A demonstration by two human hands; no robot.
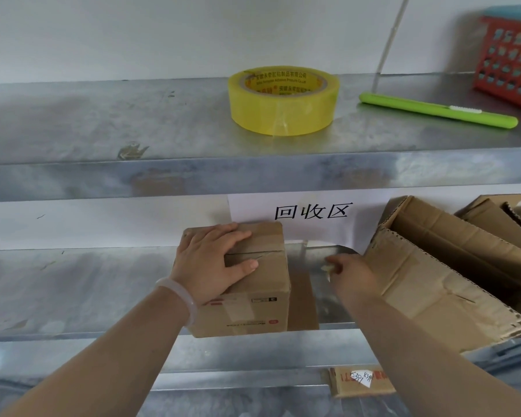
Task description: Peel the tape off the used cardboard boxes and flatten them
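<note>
head | left hand (214, 260) flat, fingers spread on small box (253, 284) | right hand (351, 273) pinching peeled tape scrap (328, 268) | best: keep box pinned, pull low along seam

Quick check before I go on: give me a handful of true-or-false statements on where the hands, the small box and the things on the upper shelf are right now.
1. The left hand lies flat on top of the small cardboard box. True.
2. The right hand holds the green utility knife. False: the knife lies on the upper shelf, untouched; the right hand pinches a small pale scrap, probably tape, beside the box.
3. The yellow tape roll sits left of the knife on the upper shelf. True.
4. The small box is already flattened. False: it stands as a box, top flaps shut.
5. The opened boxes lie right of the small box. True.
</note>
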